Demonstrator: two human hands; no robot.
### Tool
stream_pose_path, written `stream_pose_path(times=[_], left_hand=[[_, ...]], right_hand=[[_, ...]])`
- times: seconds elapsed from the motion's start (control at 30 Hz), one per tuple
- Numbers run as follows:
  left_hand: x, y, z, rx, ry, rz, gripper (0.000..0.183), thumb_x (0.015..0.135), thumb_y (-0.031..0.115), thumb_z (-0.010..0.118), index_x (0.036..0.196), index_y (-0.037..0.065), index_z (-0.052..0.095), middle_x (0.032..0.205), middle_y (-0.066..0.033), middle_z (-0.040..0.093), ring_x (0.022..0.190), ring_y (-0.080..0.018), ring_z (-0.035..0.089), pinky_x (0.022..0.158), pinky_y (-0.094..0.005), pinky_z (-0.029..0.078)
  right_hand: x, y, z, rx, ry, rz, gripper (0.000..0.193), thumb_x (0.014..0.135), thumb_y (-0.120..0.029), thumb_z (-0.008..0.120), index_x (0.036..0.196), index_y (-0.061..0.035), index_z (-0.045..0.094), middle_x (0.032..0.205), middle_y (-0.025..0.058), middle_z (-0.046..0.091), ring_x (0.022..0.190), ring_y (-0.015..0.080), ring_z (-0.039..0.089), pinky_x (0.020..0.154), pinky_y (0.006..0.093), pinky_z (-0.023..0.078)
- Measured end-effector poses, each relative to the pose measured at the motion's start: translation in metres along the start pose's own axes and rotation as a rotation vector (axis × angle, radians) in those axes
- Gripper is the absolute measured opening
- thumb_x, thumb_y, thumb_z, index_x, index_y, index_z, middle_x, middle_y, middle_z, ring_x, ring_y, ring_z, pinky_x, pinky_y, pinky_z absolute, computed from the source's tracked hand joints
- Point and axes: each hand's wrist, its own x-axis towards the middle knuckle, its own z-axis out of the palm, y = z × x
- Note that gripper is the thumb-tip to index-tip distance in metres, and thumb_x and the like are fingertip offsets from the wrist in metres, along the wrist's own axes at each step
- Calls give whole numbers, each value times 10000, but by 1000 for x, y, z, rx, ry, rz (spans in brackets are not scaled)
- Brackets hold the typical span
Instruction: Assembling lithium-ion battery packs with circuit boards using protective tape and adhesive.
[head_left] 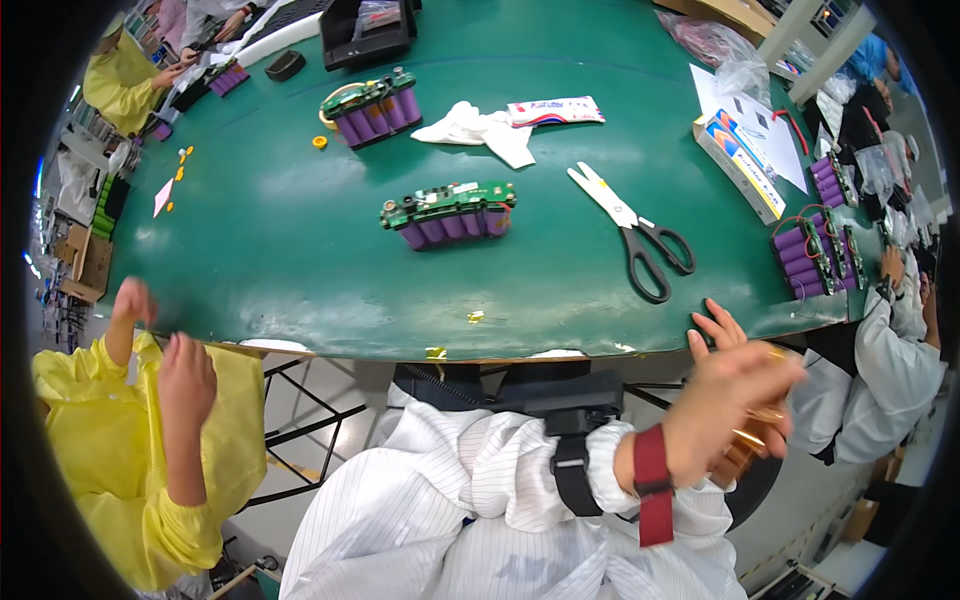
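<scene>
My left hand [715, 400], with a dark red band at its wrist, reaches across to the right, over the table's front edge. Blurred fingers close around a shiny amber tape roll [740, 445]. My right hand [722, 328] is mostly hidden behind it; a few fingers show, spread apart near the table edge. Scissors [630, 228] with black handles lie beyond, blades partly open. Left of them stands a battery pack [450, 215] of purple cells under a green circuit board. A second battery pack [372, 108] stands farther back.
On the green table [300, 220] lie a white cloth [480, 130], a glue tube [556, 111] and a long box [738, 165]. More purple packs [815, 250] stand at right. A black bin [370, 35] is at the back. A person in yellow [130, 450] sits close on the left.
</scene>
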Motion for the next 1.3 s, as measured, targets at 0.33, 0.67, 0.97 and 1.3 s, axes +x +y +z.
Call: stream_pose_path(times=[0.33,0.67,0.97,1.3], left_hand=[[-101,41,-77,1014,-399,413,100,859,96,668,865,-3,684,627,-42,636,533,-119,632,479,-230,451],[-248,75,-167,622,180,908,173,859,81,625,877,-88,654,649,-165,643,517,-200,639,444,-287,507],[-282,77,-211,412,348,1033,179,872,118,608,891,-59,626,629,-174,613,493,-224,602,458,-307,500],[-271,80,-216,418,315,959,181,857,114,631,887,-65,625,658,-155,614,513,-226,614,457,-308,506]], right_hand=[[7,48,35,-1160,57,-627,116,773,-75,696,886,-61,676,934,71,667,937,256,584,860,363,399],[0,119,165,-1235,-538,-793,231,704,-134,742,920,-181,674,997,-64,607,961,187,524,865,390,293],[1,121,178,-1043,-567,-769,127,701,-109,757,807,-110,686,924,-18,632,887,219,543,816,371,375],[19,110,189,-947,-513,-198,77,729,-70,752,752,-23,695,865,59,661,736,172,561,741,304,433]])
